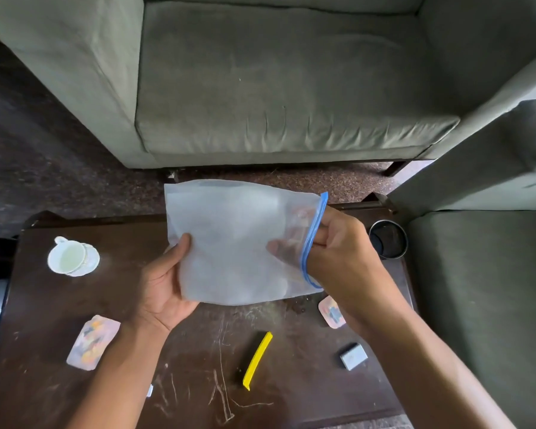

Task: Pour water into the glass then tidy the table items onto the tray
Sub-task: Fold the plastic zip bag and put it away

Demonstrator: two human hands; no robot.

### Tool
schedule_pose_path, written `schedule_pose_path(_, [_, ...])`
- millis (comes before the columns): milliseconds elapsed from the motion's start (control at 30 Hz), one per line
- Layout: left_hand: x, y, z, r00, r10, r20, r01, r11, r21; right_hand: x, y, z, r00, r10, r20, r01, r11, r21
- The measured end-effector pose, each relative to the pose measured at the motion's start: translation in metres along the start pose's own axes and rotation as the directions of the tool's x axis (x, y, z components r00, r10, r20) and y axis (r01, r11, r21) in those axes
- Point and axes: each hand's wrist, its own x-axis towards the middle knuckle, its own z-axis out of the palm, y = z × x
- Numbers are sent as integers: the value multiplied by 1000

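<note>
I hold a frosted plastic zip bag (232, 243) with a blue zip strip above the dark wooden table (198, 382). My left hand (164, 283) grips the bag's closed end, thumb on top. My right hand (338, 252) has its fingers pushed inside the bag's open mouth; something pale and reddish shows faintly through the plastic there. On the table lie a white cup on a saucer (72, 257) at the left, a patterned coaster (92, 342), a second coaster (331, 312) partly under my right forearm, a yellow strip (257, 360) and a small grey box (353, 356).
A dark round cup with a metal rim (388, 239) stands at the table's far right edge. A grey-green sofa (276, 82) faces the table across a strip of brown carpet, and another sofa seat (483, 289) sits close on the right.
</note>
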Motion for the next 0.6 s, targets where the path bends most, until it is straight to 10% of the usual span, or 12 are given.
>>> schedule_pose_path(600, [12,-28,16,987,-81,-137,96,989,111,33,51,5,968,248,-30,-247,929,-275])
